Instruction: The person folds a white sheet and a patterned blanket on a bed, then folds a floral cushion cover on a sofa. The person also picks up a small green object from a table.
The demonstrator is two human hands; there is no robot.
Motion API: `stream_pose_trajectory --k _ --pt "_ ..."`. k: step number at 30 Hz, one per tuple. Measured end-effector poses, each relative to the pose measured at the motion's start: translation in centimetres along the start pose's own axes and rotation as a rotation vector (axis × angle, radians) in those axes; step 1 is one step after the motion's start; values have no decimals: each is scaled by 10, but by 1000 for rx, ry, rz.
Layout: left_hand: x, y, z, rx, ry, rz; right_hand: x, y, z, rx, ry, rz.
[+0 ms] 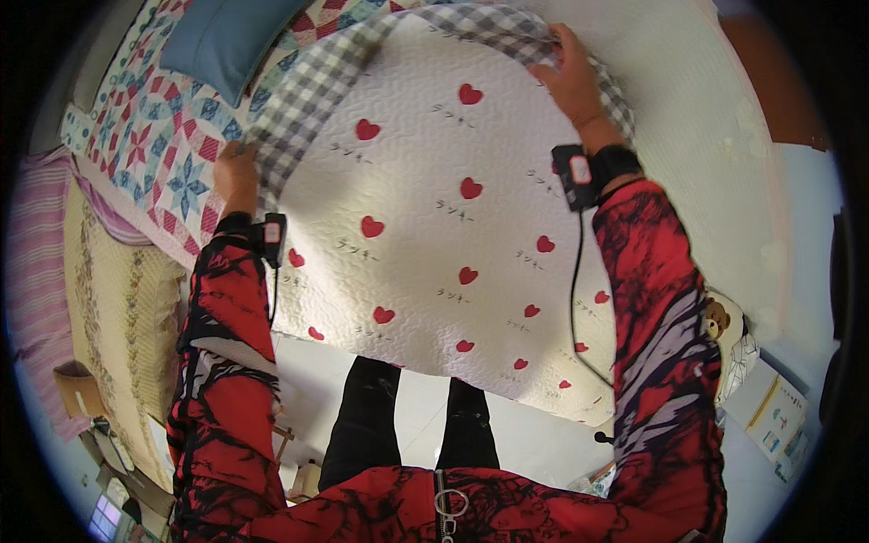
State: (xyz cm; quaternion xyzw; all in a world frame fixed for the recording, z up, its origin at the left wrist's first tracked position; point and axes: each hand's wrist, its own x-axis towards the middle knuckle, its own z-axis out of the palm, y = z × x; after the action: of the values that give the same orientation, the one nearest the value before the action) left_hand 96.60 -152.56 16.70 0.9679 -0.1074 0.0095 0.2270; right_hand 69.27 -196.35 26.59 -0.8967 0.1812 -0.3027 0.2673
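Before me hangs a quilted white cloth (pixel 421 163) printed with red hearts and dark characters. Its other face, a grey and white gingham check (pixel 326 81), shows where the upper border folds over. My left hand (pixel 236 175) grips the checked edge at the left. At the upper right my right hand (pixel 571 78) holds the folded border, fingers behind it and thumb on the white side. The lower edge of the cloth falls in front of my legs. Both wrists wear black straps with small boxes and cables.
A patchwork quilt (pixel 156 142) lies at the upper left, with a blue pillow (pixel 227 41) on it. Left of me is a yellowish quilted cover (pixel 115 271) beside pink striped fabric (pixel 41 237). A bear-print item (pixel 723 332) and a printed box (pixel 774 414) sit at the right.
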Motion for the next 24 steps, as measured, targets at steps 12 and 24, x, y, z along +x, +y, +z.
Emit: stream_pose_trajectory --k 12,24 --pt "22 -29 -5 2 -69 29 -384 -36 -121 -241 -58 777" --pt "-25 102 7 331 -17 489 -275 207 -175 -698 -100 710"
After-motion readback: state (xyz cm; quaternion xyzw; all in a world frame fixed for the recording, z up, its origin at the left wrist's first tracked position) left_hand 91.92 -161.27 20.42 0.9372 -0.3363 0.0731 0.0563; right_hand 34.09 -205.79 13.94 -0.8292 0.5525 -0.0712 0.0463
